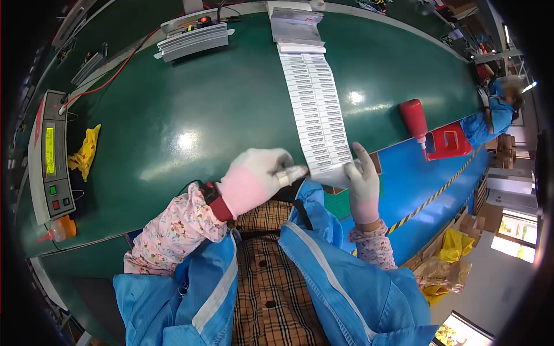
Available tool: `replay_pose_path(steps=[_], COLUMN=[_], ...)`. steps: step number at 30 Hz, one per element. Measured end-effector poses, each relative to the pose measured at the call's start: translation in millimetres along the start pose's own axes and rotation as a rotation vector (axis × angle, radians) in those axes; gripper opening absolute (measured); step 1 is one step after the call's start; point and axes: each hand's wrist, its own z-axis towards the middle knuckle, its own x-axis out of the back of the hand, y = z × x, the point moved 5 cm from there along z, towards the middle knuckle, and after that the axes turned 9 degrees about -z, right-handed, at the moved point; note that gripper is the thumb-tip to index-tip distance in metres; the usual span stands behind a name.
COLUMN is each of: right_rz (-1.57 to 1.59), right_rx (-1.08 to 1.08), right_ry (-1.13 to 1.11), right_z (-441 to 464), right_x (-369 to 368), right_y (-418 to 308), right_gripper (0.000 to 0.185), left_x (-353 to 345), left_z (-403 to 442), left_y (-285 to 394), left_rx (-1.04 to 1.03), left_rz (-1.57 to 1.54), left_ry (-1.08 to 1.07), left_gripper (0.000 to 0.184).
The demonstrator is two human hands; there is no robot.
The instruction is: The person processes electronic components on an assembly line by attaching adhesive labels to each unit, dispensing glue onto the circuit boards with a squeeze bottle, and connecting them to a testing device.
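A long white strip of printed labels (316,109) runs down the green table toward me, its lower end bending over the near edge. My right hand (363,187), in a white glove, holds that end at its right side, thumb on top and index finger stretched upward. My left hand (254,177), gloved in white with a pink cuff, is at the strip's lower left corner. Its fingers are pressed together and slightly blurred, with a band of tape round one; what lies between the fingertips is too small to make out. A metal holder (297,26) sits at the strip's far end.
A red squeeze bottle (414,120) and a red plastic container (449,142) are at the right table edge. A control box with display (51,158), yellow cloth (86,151) and orange bottle (61,229) lie left. A finned metal part (193,43) sits behind. A co-worker (496,112) sits far right.
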Motion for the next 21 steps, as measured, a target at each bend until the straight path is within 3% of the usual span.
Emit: replay_pose_path(steps=[1,2,6,7,11,17,21], right_rz=[0.205,0.206,-0.184,-0.184,-0.943,-0.825,-0.840], right_rx=[-0.026,-0.027,-0.056,-0.054,0.760,0.843,0.921], right_ry=[-0.009,-0.005,-0.027,-0.023,0.108,0.117,0.052], right_z=[2,0,-3,-2,-12,-13,-25], right_x=[0,1,11,11,-11,-14,-2], right_y=[0,-2,-21,-22,-57,-52,-62], right_gripper=[0.047,0.047,0.046,0.046,0.040,0.036,0.036], left_x=[-9,-16,-50,-51,-53,-50,-27], left_z=[2,5,29,30,36,30,28], left_y=[-2,-2,2,4,6,12,3], left_rx=[0.139,0.139,-0.186,-0.188,-0.091,-0.119,0.031], left_rz=[-0.070,-0.068,-0.738,-0.736,-0.714,-0.859,-0.584], left_ry=[-0.108,-0.111,-0.107,-0.111,-0.097,-0.103,-0.086], left_gripper=[0.029,0.029,0.030,0.030,0.029,0.030,0.032])
